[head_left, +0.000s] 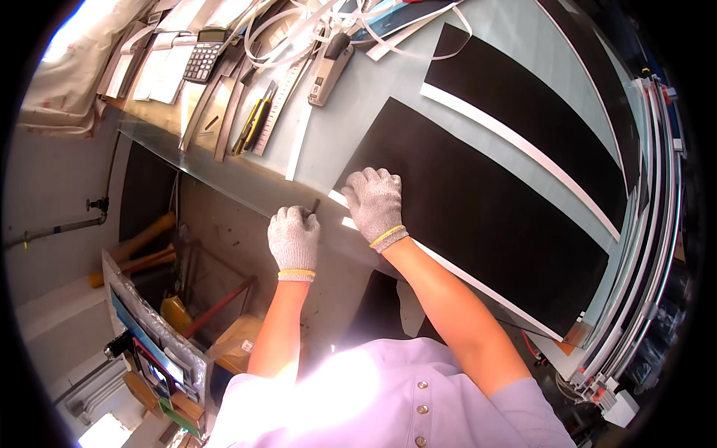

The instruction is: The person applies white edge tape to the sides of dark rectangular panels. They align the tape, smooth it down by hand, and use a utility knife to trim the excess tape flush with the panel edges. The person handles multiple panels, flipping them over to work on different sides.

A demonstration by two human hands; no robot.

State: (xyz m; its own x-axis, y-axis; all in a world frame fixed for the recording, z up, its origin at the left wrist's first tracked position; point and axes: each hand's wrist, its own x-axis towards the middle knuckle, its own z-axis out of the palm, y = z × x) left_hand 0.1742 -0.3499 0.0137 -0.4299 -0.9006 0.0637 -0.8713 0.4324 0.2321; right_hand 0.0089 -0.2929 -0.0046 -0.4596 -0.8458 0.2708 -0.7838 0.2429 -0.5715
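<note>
At the near edge of the glass table (336, 134), the left hand (294, 239) in a grey glove is closed in a fist around a small dark tool (315, 205). Only the tip of the tool pokes out, so I cannot tell what kind it is. The tip sits right by the corner of the big black sheet (478, 224).

The right hand (376, 203), also in a grey glove, lies flat and open on that corner, pressing down and holding nothing. A thin white strip (448, 265) peeks out along the near edge of the sheet. Part of it is hidden under the right hand.

A second black sheet (538, 112) lies farther back, with a white strip along its side too. At the right, the table edge and some stacked frames (650, 246) are bent and dark, hard to make out.

Far back lie a stapler (328, 71), a calculator (204, 56), a steel ruler (280, 104) and loose white strips, well away from both hands. Bare glass lies between them and the hands.
</note>
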